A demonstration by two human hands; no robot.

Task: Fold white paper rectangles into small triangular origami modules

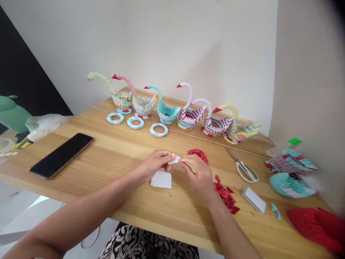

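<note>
Between my two hands, above the middle of the wooden table (113, 144), is a small folded white piece of paper (175, 158). My left hand (159, 162) pinches its left side. My right hand (198, 171) grips the right end with thumb and fingers. Just below them lies a short stack of white paper rectangles (161, 179). Folded red paper pieces (226, 196) are heaped by my right wrist. Another red heap (198, 154) sits behind my right hand, partly covered by it.
Several folded-paper swans (167, 111) line the back, with three paper rings (159, 130) before them. A phone (61, 154) lies left. On the right are scissors (244, 169), a block of white paper (254, 199), a small teal paper piece (275, 211) and a red paper body (318, 226).
</note>
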